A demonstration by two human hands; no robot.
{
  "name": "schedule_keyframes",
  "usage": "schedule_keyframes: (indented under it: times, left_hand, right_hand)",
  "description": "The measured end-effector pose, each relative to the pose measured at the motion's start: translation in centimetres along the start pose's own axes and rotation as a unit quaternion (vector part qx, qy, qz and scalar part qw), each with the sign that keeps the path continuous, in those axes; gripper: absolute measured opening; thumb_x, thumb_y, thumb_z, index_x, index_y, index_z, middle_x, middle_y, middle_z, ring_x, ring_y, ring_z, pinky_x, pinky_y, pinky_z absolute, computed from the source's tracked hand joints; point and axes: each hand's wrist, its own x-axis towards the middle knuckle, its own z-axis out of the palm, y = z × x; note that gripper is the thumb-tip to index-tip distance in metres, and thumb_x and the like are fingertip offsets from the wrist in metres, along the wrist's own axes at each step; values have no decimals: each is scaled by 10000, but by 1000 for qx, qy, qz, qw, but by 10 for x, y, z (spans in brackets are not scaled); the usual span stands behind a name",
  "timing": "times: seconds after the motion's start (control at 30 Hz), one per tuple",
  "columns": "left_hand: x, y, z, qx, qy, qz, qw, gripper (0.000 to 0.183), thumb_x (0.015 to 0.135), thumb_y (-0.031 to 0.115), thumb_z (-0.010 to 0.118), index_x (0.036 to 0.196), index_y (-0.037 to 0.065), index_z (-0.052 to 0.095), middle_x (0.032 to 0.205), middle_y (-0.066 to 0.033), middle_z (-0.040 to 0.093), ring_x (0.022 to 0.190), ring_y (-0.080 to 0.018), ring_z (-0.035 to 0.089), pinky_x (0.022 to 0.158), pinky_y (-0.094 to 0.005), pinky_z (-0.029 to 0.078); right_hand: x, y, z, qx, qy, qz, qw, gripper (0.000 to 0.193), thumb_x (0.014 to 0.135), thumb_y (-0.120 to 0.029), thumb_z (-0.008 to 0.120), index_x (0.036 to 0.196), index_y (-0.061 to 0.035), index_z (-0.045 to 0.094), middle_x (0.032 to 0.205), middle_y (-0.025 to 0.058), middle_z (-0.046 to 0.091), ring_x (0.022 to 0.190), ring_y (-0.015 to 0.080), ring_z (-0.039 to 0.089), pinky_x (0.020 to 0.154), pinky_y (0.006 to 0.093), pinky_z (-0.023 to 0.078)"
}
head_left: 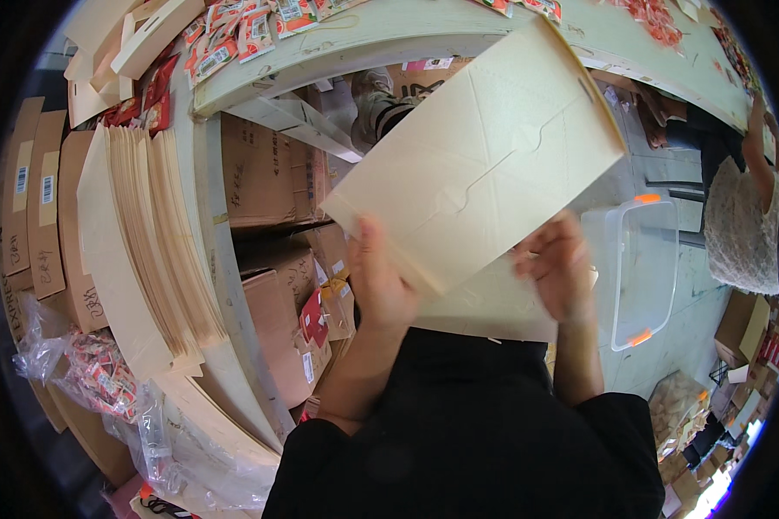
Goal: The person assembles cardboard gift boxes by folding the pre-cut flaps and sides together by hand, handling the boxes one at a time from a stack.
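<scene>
A cream cardboard box (485, 156) with interlocked flaps and a wavy seam is held up, tilted, before me. My left hand (379, 281) grips its lower left corner, thumb against the near side. My right hand (556, 266) is beside the lower right edge, its fingers loosely bent, apart and slightly blurred, with nothing seen in them. Below the box, over my lap, lies a cream cardboard panel (493, 303); whether it belongs to the same box I cannot tell.
Flat cream cardboard blanks (151, 242) stand in a row on the left. Small red-and-white packets (255, 35) lie on the white table (337, 60) ahead. A clear plastic bin (640, 272) stands on the floor at right. Another person (744, 216) works at far right.
</scene>
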Motion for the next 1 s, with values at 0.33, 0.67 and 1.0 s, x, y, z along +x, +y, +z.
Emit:
schedule_keyframes:
  times: [0.33, 0.67, 1.0]
  left_hand:
    - [-8, 1, -14, 211, -96, -109, 967, 98, 796, 42, 570, 853, -36, 588, 731, -45, 600, 612, -91, 546, 573, -226, 462]
    - [-9, -7, -10, 164, -66, -136, 975, 96, 791, 19, 560, 861, -42, 580, 791, -91, 608, 652, -133, 586, 591, -251, 486]
    - [-6, -2, 1, 199, -115, -60, 971, 254, 748, -61, 548, 994, -46, 492, 876, -110, 574, 751, -146, 575, 628, -255, 500]
  right_hand:
    - [-4, 3, 10, -148, 97, -33, 984, 208, 737, -5, 638, 908, 12, 520, 787, 49, 581, 694, 83, 550, 587, 190, 443]
    - [-7, 17, 30, -55, 63, -12, 996, 299, 787, -17, 570, 1056, 43, 453, 866, 113, 590, 722, 163, 601, 658, 256, 487]
    - [-1, 22, 42, 2, 80, 34, 996, 284, 748, 76, 477, 1028, 36, 448, 838, 127, 580, 650, 162, 583, 575, 254, 485]
